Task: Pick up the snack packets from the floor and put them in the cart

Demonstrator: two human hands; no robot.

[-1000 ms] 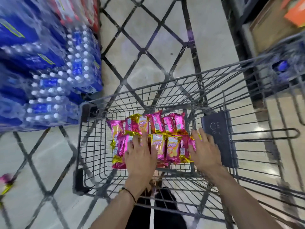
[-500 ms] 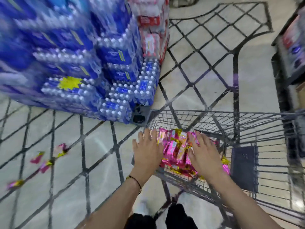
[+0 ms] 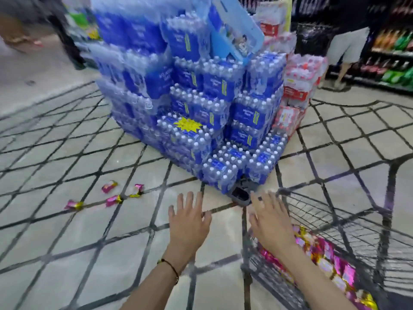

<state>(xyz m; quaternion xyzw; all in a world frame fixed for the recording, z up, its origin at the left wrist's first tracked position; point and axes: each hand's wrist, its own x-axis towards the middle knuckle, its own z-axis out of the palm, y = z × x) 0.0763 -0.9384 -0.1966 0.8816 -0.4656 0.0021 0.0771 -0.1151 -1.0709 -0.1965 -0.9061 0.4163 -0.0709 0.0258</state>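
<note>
Four floor packets [image 3: 114,200], two hands [image 3: 190,224] [image 3: 271,222]

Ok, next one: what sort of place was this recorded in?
Most likely a supermarket: shrink-wrapped bottled water packs are stacked as a display, a wire shopping cart sits at the right, and stocked shelves stand at the far right.

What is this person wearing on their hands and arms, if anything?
No sleeves or gloves show: the left hand, the right hand and both forearms are bare. The left wrist has a thin dark cord bracelet with a small yellowish bit. Nothing shows on the right wrist.
</note>
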